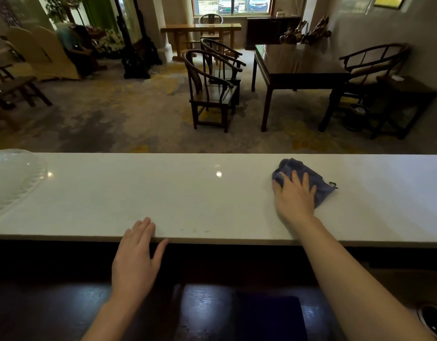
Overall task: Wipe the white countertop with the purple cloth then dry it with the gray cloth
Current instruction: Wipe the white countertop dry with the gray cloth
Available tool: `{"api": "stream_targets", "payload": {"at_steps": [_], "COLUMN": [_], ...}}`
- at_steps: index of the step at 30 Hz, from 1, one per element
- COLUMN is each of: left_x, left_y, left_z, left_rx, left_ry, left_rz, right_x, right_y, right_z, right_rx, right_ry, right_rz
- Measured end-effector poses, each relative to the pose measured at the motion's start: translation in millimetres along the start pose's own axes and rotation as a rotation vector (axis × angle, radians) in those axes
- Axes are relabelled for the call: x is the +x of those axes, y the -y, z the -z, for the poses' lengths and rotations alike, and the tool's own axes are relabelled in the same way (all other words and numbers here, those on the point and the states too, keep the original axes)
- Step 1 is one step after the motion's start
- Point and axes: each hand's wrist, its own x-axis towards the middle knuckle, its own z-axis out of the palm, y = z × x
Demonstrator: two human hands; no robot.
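Note:
A long white countertop (187, 193) runs across the head view. On its right part lies a crumpled bluish-purple cloth (320, 185). My right hand (295, 195) presses flat on the cloth with fingers spread, covering its near left half. My left hand (136, 254) rests at the counter's near edge, fingertips on the white top, thumb against the edge, holding nothing. No gray cloth is in sight.
A clear glass dish (13, 178) sits on the counter's far left end. Below the counter is a dark wooden surface (207, 308) with a dark blue pad (269, 318). Beyond the counter stand wooden chairs (212, 92) and a dark table (298, 70).

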Motion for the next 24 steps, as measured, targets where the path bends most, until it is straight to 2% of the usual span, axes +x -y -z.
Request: {"api": "stream_targets", "payload": {"at_steps": [4,7,17,24], "left_x": [2,2,4,4], "left_y": [1,1,-1,1], "left_z": [1,3,6,4], "left_rx": [0.034,0.046,0.077,0.095], "left_ry": [0.022,0.027,0.059,0.081], "left_rz": [-0.009,-0.006,-0.015,-0.017], "right_x": [9,8,-49,-97], "right_y": [35,63,162,176], "right_z": [-15,-27,-70,-77], "right_rx": [0.005,0.009,0.059,0.131], "right_ry": [0.035,0.058,0.259,0.371], "right_rz": [0.039,0.133,0.603,0.88]}}
